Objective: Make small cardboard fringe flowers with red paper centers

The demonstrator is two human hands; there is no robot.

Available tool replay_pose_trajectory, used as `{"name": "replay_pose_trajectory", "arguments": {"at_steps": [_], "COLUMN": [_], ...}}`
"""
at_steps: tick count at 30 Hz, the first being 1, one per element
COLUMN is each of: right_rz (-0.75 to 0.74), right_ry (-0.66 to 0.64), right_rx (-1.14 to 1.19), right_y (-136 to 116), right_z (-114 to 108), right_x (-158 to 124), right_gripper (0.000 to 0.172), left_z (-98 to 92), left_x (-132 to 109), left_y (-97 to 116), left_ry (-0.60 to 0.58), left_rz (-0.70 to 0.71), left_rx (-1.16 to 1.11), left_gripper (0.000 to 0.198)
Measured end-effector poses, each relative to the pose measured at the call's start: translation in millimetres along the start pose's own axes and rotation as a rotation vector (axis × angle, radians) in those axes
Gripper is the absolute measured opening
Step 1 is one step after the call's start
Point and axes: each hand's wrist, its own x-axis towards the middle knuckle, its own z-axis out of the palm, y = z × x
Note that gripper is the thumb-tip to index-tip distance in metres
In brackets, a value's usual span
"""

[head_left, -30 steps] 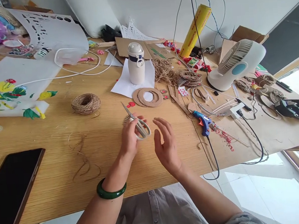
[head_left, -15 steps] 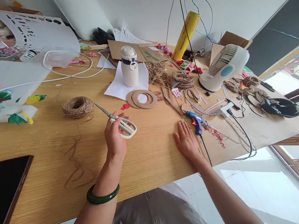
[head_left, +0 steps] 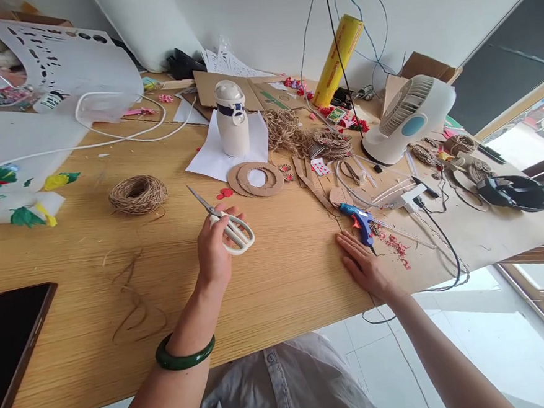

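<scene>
My left hand [head_left: 216,242] is closed around a pair of scissors [head_left: 237,232] with white handles, held above the table. Their blades are together and point up and to the left, towards a coil of brown twine [head_left: 138,195]. My right hand [head_left: 364,264] lies flat on the tabletop with its fingers stretched out. Just beyond its fingers is a blue glue gun [head_left: 361,221], and the hand covers part of the gun's cord. Two cardboard rings [head_left: 271,190] lie overlapping in front of a white bottle [head_left: 233,129], beside red discs [head_left: 225,193].
A phone or tablet [head_left: 16,346] lies at the left edge. Along the back right stand a small white fan [head_left: 413,119] and a yellow roll [head_left: 340,59]. Cables surround a power strip [head_left: 414,199] on the right. Tangled twine [head_left: 285,131] sits behind the rings.
My right hand has slid to the right and nearer the table's front edge, onto the glue gun's cord. My left hand, with the scissors, has shifted slightly right.
</scene>
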Motion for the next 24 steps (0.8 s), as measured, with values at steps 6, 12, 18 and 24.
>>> {"name": "replay_pose_trajectory", "arguments": {"at_steps": [6, 12, 18, 24], "right_rz": [0.109, 0.055, 0.118, 0.213], "right_ry": [0.348, 0.23, 0.116, 0.174], "right_rx": [0.103, 0.426, 0.546, 0.283], "right_y": [-37.4, -131.6, -145.4, -78.5], "right_z": [-1.5, 33.9, 66.8, 43.3], "right_x": [22.3, 88.9, 114.5, 98.1], "right_gripper": [0.026, 0.024, 0.05, 0.044], "left_z": [7.1, 11.6, 19.1, 6.9], "left_x": [-6.6, -20.9, -32.1, -14.3], "left_y": [-10.4, -29.1, -21.6, -1.5], "left_ry": [-0.117, -0.199, -0.304, -0.092], "left_rz": [-0.19, -0.181, -0.068, 0.213], "left_rx": [-0.021, 0.097, 0.28, 0.352], "left_gripper": [0.044, 0.049, 0.042, 0.049]}}
